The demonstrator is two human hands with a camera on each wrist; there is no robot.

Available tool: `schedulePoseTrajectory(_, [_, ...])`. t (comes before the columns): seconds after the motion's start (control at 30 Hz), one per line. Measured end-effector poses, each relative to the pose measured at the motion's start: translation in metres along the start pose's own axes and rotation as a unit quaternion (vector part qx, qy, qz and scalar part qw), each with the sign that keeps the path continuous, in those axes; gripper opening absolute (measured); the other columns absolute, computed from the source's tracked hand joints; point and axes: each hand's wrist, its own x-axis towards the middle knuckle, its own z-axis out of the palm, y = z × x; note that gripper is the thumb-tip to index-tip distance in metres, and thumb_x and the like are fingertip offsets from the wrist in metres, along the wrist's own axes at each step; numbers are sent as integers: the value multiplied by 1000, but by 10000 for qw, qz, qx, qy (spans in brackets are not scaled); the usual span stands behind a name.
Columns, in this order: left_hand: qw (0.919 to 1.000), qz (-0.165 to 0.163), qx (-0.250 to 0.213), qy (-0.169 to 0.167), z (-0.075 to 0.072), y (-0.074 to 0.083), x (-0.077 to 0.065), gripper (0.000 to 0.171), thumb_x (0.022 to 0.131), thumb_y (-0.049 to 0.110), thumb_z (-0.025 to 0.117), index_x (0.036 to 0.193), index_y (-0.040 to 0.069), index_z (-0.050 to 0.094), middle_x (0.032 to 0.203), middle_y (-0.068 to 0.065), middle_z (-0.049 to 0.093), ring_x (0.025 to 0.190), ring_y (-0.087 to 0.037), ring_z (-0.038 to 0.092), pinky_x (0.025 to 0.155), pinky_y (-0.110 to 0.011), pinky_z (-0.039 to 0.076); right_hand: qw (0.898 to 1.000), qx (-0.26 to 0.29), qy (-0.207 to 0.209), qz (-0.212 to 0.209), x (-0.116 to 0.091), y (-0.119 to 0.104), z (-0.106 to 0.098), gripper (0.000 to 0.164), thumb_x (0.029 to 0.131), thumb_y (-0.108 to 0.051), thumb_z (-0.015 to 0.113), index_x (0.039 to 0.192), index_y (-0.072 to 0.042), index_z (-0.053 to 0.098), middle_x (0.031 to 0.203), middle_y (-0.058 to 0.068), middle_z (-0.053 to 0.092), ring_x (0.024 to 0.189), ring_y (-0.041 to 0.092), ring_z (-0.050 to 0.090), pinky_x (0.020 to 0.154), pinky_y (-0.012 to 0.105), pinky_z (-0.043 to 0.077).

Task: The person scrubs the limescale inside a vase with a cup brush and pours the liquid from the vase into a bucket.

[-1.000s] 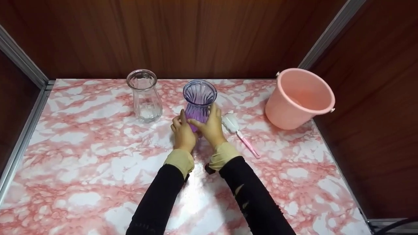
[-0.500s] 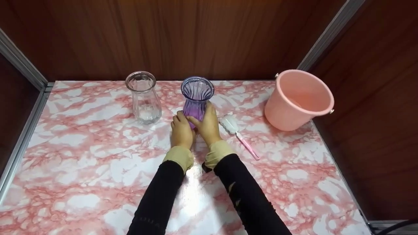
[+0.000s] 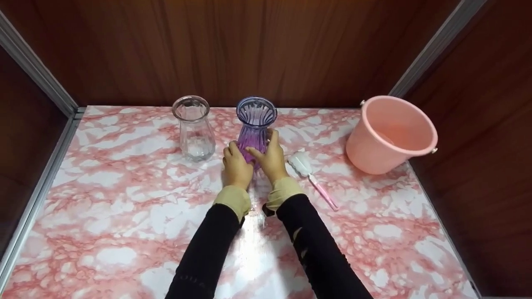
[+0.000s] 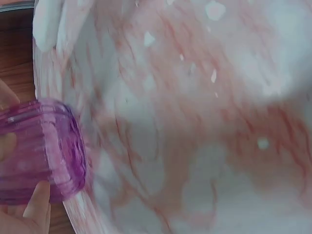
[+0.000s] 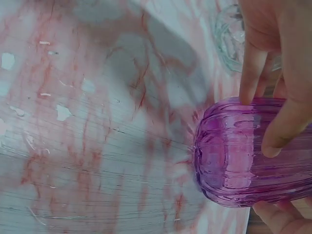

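A ribbed purple glass vase with a flared rim stands upright between my two hands in the head view. My left hand grips its left side low down. From the right, my right hand holds it, thumb across the front. Both wrist views show the lower part of the purple vase with fingers on either side. My hands partly hide the base in the head view, and I cannot tell whether it touches the table. A clear glass vase stands to the left, apart from my hands.
Right of my hands lies a cup brush with a white sponge head and pink handle. A pink bucket stands at the back right. Dark wood panels enclose the marbled table at the back and sides.
The purple vase has moved away from me and slightly left relative to the clear vase, with both hands holding it. The head view has shifted a little; clear vase, brush and bucket stay put.
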Motion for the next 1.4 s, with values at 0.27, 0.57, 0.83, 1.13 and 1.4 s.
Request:
schedulePoseTrajectory(0.27, [9986,39,-144,508,4,4,0,69,81,13,80,135,2,40,127,-24,48,113,-44,56,89,-57,54,9996,-70,-8,-271,3,-3,7,67,86,-14,81,135,2,39,134,25,55,124,37,57,110,43,44])
schedulePoseTrajectory(0.57, [9955,224,-603,692,2,5,1,45,86,8,74,122,-2,51,122,-25,50,106,-46,60,91,-54,53,9968,-639,388,-291,8,-3,16,70,86,-20,82,137,4,40,127,29,48,122,40,51,110,46,43])
schedulePoseTrajectory(0.83, [9943,226,-1029,143,4,7,-8,37,90,7,70,123,4,54,133,-23,50,111,-40,62,91,-48,55,9965,-762,346,-78,13,-1,11,77,88,-21,78,148,5,38,139,30,51,132,40,48,117,45,36])
schedulePoseTrajectory(1.13, [9891,875,-1057,-527,5,5,-13,69,87,0,66,148,-8,37,152,-31,36,137,-46,43,116,-48,38,9961,-818,321,-110,18,3,8,82,89,-17,77,154,6,32,144,29,51,132,39,52,115,43,39])
schedulePoseTrajectory(1.4, [9866,932,-895,-993,-3,-5,-7,73,89,0,59,155,-6,30,160,-28,27,139,-43,42,117,-45,36,9960,-871,177,-33,23,3,11,77,92,-18,74,153,5,33,143,27,53,131,39,53,114,45,40])
